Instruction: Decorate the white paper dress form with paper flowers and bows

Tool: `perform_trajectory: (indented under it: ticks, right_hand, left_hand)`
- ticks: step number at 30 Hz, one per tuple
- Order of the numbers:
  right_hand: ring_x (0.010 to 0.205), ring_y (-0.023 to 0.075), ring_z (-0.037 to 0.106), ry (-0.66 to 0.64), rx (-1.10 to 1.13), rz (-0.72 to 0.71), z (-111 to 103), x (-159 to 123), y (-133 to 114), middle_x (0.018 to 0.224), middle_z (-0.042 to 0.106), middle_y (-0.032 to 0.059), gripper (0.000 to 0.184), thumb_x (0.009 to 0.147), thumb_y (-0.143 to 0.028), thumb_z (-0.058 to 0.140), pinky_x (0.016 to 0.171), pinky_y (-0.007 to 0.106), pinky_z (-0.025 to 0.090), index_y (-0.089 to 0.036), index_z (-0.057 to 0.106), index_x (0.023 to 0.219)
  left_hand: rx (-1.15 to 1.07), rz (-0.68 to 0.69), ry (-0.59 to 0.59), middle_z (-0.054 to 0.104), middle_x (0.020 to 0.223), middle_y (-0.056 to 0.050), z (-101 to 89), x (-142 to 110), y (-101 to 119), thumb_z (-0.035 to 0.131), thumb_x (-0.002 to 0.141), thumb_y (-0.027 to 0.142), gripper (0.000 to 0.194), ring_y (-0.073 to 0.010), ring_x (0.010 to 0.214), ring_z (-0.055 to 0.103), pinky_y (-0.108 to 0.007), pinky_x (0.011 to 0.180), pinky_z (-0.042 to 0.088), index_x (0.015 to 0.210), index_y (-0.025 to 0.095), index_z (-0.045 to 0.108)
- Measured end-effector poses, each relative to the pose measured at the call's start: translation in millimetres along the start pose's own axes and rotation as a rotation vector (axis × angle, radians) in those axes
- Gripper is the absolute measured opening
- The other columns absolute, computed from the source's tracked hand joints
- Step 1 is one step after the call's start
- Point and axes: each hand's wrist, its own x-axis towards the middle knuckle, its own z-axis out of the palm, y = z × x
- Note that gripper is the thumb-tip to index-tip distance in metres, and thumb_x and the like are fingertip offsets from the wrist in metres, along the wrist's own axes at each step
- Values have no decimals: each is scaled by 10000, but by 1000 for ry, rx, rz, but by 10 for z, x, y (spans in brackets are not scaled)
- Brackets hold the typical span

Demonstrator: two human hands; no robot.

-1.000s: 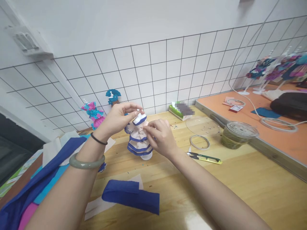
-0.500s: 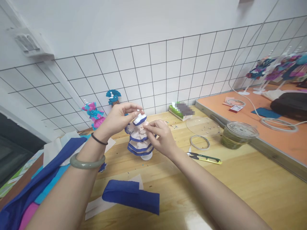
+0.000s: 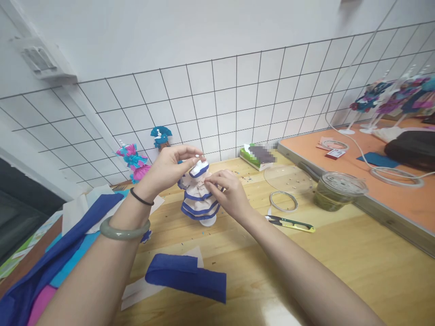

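Bench-side, over my remote feed: a ruffled white-and-blue dress [image 3: 200, 207] stands between both hands on the bench [image 3: 265, 271], its long axis upright. My left hand [image 3: 170, 168] arches over its top, whether gripping I cannot tell; my right hand [image 3: 233, 192], thumb and forefinger pinched on the pale ruffles, meets its right side below. Neither is clearly nearer.

Pale wooden table [image 3: 244, 271] spans the lower frame. Dressed doll stand [image 3: 200, 209] sits at centre. Blue strip [image 3: 180, 274] overlaps pale paper [image 3: 137, 292], lower centre. Coloured sheets [image 3: 64, 249] lie lower left. Right of centre: snips [image 3: 295, 224], ring [image 3: 284, 210], clear plate [image 3: 280, 174], lidded tub [image 3: 329, 199]. Green packet [image 3: 251, 157] sits near the wall, above centre-right.
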Motion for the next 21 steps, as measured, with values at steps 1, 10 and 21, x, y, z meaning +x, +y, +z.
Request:
perform_trajectory:
  ticks: [1, 10, 21]
  right_hand:
    - [755, 177, 546, -1, 9, 6, 0, 1, -6, 772, 642, 26, 94, 816, -194, 553, 718, 342, 416, -214, 644, 805]
    - [681, 151, 545, 62, 86, 98, 15, -6, -80, 736, 610, 9, 29, 783, -175, 544, 674, 302, 436, -202, 535, 779]
    - [702, 159, 587, 93, 116, 65, -2, -27, -125, 775, 640, 30, 95, 789, -152, 497, 701, 319, 455, -200, 566, 833]
  left_hand:
    - [4, -1, 1, 680, 953, -95, 1, 0, 2, 566, 782, 297, 234, -217, 922, 617, -334, 778, 499, 961, 158, 622]
    - [10, -18, 9, 685, 941, -94, 10, -8, 34, 573, 769, 329, 264, -222, 902, 621, -356, 783, 502, 961, 158, 629]
    - [-36, -23, 16, 682, 943, -97, -1, -5, -3, 585, 761, 331, 270, -224, 921, 619, -347, 789, 504, 961, 154, 627]
